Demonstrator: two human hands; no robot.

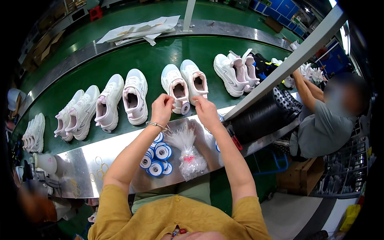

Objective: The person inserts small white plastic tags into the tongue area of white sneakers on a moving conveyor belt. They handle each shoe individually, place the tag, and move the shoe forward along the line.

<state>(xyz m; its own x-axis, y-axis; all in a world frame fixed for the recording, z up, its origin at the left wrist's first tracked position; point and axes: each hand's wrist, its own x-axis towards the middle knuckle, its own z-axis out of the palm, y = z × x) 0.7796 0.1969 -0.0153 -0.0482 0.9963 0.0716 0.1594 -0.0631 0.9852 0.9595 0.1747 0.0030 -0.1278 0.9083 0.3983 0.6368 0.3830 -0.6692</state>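
Both my hands reach over the metal ledge (92, 160) to a pale blue and white sneaker (175, 87) on the green conveyor belt (168, 52). My left hand (162, 109) pinches at the sneaker's heel with closed fingers. My right hand (205, 110) is pinched close beside it, near a round blue-and-white tag (185, 108) at the heel. What the fingers hold is too small to see. The sneaker's pair mate (194, 80) lies just to the right.
Several more white sneakers lie in pairs (120, 100) along the belt. Blue-and-white tape rolls (157, 158) and a clear bag of plastic ties (188, 154) sit on the ledge. A seated person (326, 120) works at the right, beside a black roll (262, 116).
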